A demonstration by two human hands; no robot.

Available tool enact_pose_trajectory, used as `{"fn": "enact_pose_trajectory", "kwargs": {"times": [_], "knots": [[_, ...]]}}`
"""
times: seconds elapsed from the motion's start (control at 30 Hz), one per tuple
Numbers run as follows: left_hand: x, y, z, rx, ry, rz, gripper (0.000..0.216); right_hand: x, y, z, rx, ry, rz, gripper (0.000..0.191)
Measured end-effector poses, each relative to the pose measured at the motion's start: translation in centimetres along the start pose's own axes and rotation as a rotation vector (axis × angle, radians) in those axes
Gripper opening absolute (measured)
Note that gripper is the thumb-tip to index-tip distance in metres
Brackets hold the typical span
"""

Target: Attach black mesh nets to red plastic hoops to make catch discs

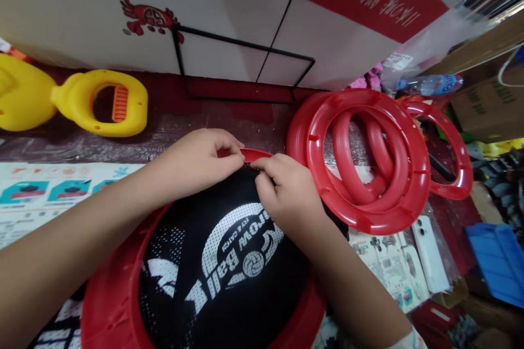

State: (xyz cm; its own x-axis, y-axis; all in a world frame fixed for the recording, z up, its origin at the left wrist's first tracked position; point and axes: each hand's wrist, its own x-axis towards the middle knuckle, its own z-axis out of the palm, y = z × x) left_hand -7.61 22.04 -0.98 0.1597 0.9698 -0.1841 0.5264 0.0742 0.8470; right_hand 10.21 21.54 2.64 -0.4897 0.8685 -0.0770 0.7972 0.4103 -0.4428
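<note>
In front of me lies a red plastic ring (110, 289) with a black mesh net (245, 229) across its middle, printed in white with "Throw Ball". My left hand (208, 158) pinches the net's edge at the far side of the ring. Beside it, my right hand (284, 182) has thumb and fingers closed on the same edge, close to the left fingertips. Both hands touch the net where it meets the rim. Right of my right hand, several loose red rings (368, 218) are piled on top of each other.
A yellow plastic toy with a loop handle (139, 103) lies at the left. Behind stands a white and red carton (229, 5), with a black wire frame (245, 41) before it. To the right are a white phone (429, 253), a blue bin (497, 262) and a plastic bottle (434, 85).
</note>
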Motion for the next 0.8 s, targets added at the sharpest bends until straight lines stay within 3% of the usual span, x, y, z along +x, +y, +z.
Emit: {"fn": "enact_pose_trajectory", "kwargs": {"times": [0.8], "knots": [[0.16, -0.37, 0.42, 0.093, 0.003, 0.068, 0.019, -0.17, 0.16, 0.33, -0.122, 0.022, -0.065, 0.037]]}}
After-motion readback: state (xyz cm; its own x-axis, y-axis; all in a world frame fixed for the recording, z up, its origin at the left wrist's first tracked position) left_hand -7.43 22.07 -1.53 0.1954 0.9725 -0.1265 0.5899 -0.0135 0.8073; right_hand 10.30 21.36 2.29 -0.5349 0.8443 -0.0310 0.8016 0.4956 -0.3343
